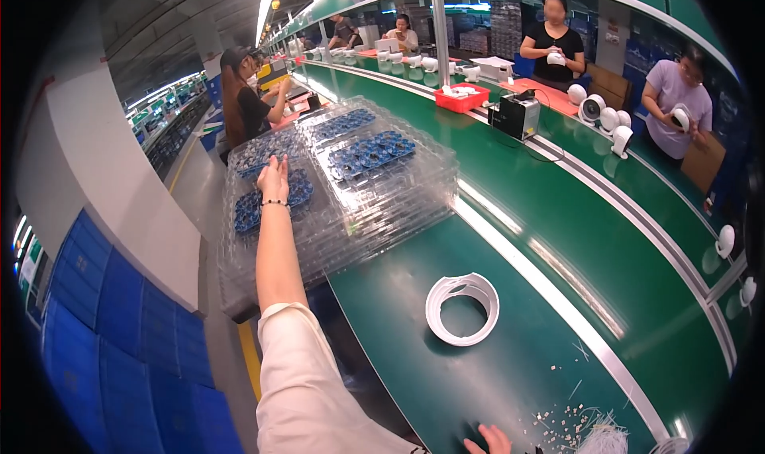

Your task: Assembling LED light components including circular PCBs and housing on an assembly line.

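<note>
My left hand (273,181) reaches far out over a stack of clear plastic trays (398,203). Its fingers are stretched forward and slightly apart above blue circuit boards (299,187), with nothing visible in them. More blue boards (372,153) lie in the top tray's other compartments. At the lower edge of the picture, my right hand (488,441) shows only its fingers, spread over the green bench and holding nothing visible. A white ring-shaped plastic housing (437,315) rests on the bench between me and the trays, touched by neither hand.
White plastic strands (603,438) and small scraps (562,422) lie at the near right. Beyond a metal rail runs a green conveyor (550,215), with a black device (514,115) and red bin (462,97). Co-workers sit or stand across and ahead. Blue crates (119,350) stand left.
</note>
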The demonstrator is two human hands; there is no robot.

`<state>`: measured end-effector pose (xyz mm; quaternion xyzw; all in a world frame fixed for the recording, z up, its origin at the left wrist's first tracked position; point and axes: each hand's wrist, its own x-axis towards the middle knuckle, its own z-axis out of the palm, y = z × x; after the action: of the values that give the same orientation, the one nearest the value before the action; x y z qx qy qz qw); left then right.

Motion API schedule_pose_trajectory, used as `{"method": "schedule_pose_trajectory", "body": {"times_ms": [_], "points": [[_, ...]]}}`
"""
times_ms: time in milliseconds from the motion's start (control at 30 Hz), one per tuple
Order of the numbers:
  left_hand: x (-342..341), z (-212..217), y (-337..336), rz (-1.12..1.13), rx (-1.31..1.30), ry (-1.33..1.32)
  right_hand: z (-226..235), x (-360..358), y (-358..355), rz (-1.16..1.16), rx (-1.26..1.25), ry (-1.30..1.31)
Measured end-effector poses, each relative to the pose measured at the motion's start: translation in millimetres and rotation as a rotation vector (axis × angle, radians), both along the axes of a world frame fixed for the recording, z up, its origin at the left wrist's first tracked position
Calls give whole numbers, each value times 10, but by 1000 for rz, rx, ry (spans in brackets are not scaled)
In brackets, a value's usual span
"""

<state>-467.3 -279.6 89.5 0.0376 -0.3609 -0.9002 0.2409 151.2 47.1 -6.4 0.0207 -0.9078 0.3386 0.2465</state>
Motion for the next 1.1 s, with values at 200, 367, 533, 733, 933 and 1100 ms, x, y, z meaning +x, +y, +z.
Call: {"method": "schedule_pose_trajectory", "body": {"times_ms": [200, 367, 533, 733, 933, 1100], "points": [[37, 71, 174, -52, -13, -27, 42, -205, -159, 84, -315, -135], [-4, 122, 43, -59, 13, -83, 67, -219, -158, 20, -464, -189], [-138, 381, 205, -8, -32, -27, 68, -216, -149, 8, -471, -183], [-266, 99, 294, 96, -88, -12, -71, -184, -161, 21, -408, -154], [-332, 42, 304, 37, -103, 4, -63, -281, -132, 48, -360, -121], [-259, 44, 341, 6, -173, -11, -16, -331, -120, 64, -382, -137]]}}
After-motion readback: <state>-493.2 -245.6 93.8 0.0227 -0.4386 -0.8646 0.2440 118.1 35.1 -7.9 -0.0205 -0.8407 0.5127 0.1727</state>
